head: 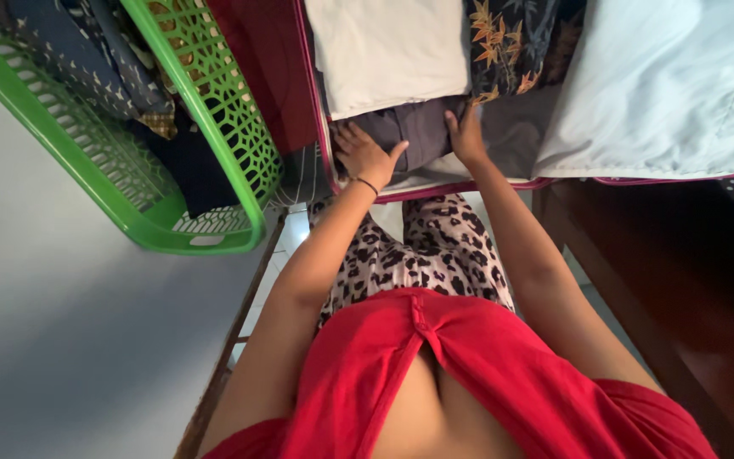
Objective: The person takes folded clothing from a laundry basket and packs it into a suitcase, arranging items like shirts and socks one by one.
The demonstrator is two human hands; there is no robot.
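Sleeveless red top; leopard-print trousers; thin dark band around the left wrist.

Bright green lattice plastic basket at ten o'clock, plain grey folded cloth, white folded fabric, black leaf-print cloth at twelve o'clock

Home, laundry corner of a bedroom or living space. Evidence: in front of me, folded household textiles lie in stacks on a padded surface with pink piping, namely a white folded cloth, a grey folded garment, a dark leaf-print fabric and a pale blue sheet. To my left, a green plastic laundry basket holds dark patterned clothes. A dark red fabric hangs beside it. Pale tiled floor and dark wooden furniture below. I wear loose house clothes, red top and leopard-print trousers.
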